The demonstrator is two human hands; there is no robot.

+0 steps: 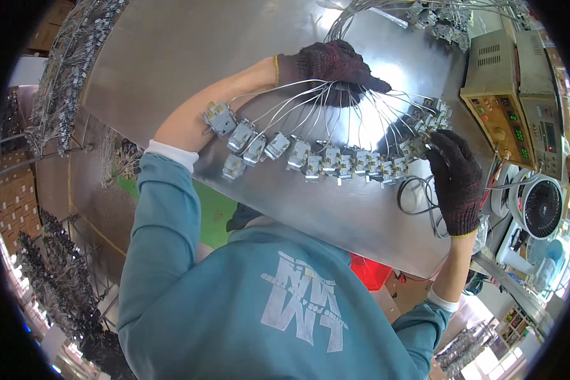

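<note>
Covering most of the upper view: metal worktable (171, 57), bright glare near its far right part. Person at its near edge, teal sweatshirt (196, 323), white cuffs, pale print on chest. Off to the left, a rack hung with dense wired parts (69, 76). At right, 2 bench instruments side by side: a beige one (494, 54) with green digital readouts and a grey one (546, 130). Below them, white desk fan (541, 208), dark grille. Both hands in dark knit gloves, yellow-edged at the wrist. Left hand (335, 66) above the table's middle, fingers closed together around gathered white wires (296, 100). Right hand (453, 177) at the right end of the row, fingers bent, tips against 1 fitting; cannot tell whether pinching or just touching. Dark cable (400, 196) looped on the table just left of that hand. Small grey boxy electrical fittings (276, 146) lie in a sagging arc between left forearm and right hand, wires fanning down to them from the left hand.
</note>
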